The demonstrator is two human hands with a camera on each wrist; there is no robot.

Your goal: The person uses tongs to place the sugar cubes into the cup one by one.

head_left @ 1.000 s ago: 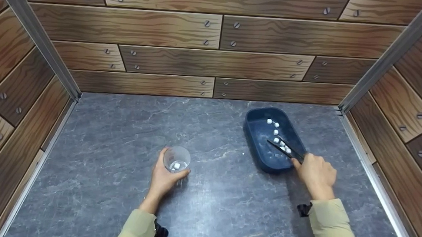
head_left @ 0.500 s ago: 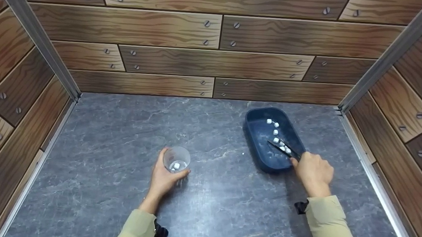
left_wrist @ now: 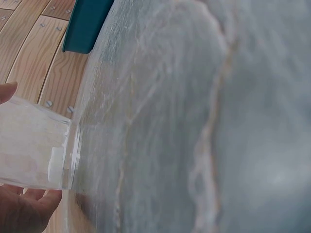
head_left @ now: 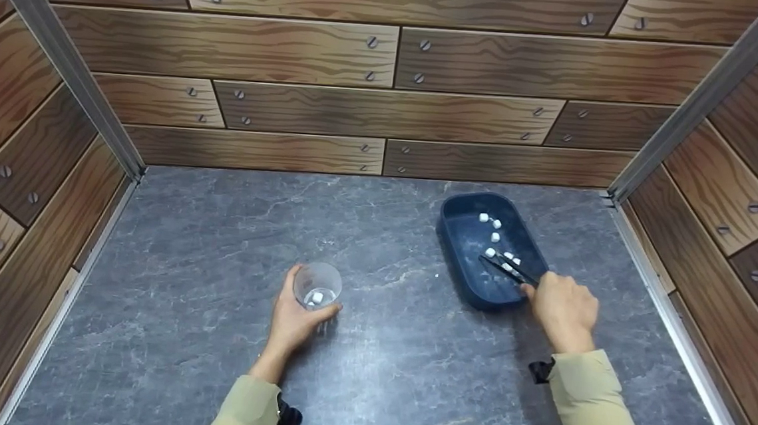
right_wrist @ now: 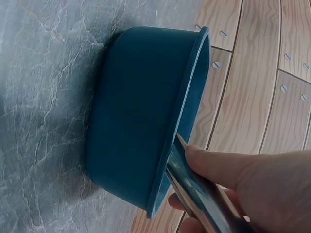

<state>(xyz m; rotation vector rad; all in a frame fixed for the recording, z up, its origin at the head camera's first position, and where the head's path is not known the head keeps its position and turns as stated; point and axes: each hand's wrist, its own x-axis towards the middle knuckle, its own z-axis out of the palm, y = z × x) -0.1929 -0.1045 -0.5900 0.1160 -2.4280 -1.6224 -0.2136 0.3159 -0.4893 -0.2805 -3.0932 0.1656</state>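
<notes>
My left hand [head_left: 297,320] holds a clear plastic cup [head_left: 318,276] upright on the table, thumb on one side and fingers on the other. Inside its base lie small white cubes [head_left: 318,297]; one shows through the wall in the left wrist view. My right hand [head_left: 562,312] grips dark tweezers [head_left: 520,274] that reach over the near right rim of a dark blue tray [head_left: 453,261]. Several white cubes [head_left: 495,237] are scattered in the tray. The tweezer tips are down among the nearer cubes; whether one is pinched I cannot tell. In the right wrist view the tray wall hides the tips.
The grey marbled tabletop [head_left: 217,241] is bounded by wood-patterned panels [head_left: 306,107] at the back and both sides. A tiny white speck [head_left: 436,276] lies left of the tray. Metal strips [head_left: 695,368] run along the side edges.
My right hand shifted slightly left, then stayed in place while the tweezer arms drew closer together. A few cubes near the tips moved a little. The left hand and cup have not moved.
</notes>
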